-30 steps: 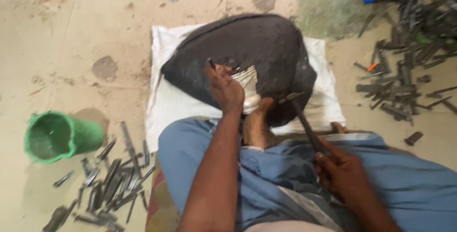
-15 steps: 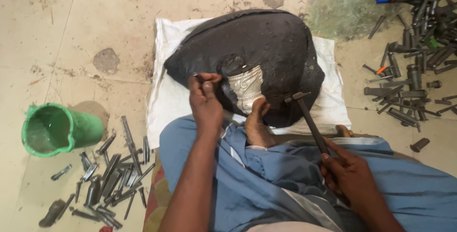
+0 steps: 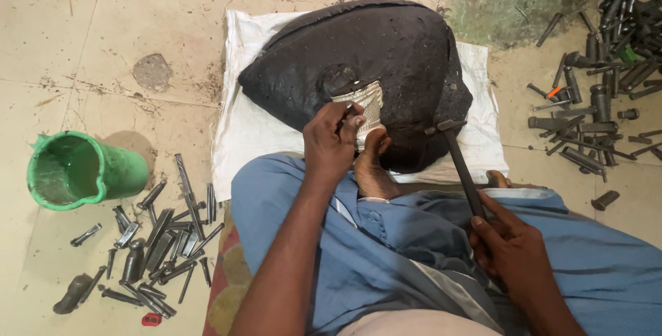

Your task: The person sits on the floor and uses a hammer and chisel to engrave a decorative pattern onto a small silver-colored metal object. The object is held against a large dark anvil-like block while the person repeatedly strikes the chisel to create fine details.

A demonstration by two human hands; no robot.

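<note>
Two bare hands work over a black rounded pitch block point(image 3: 386, 67) lying on a white woven sack point(image 3: 255, 129). The left hand point(image 3: 331, 146) pinches a thin metal punch point(image 3: 348, 116) against a silver patterned band point(image 3: 362, 105) set on the block. The right hand point(image 3: 514, 250) has its fingers wrapped around a dark slim hammer point(image 3: 458, 163), its head near the band. A bare foot point(image 3: 372, 167) rests against the block. A green plastic jug point(image 3: 79, 170) and scattered grey steel punches point(image 3: 148, 239) lie at the left.
</note>
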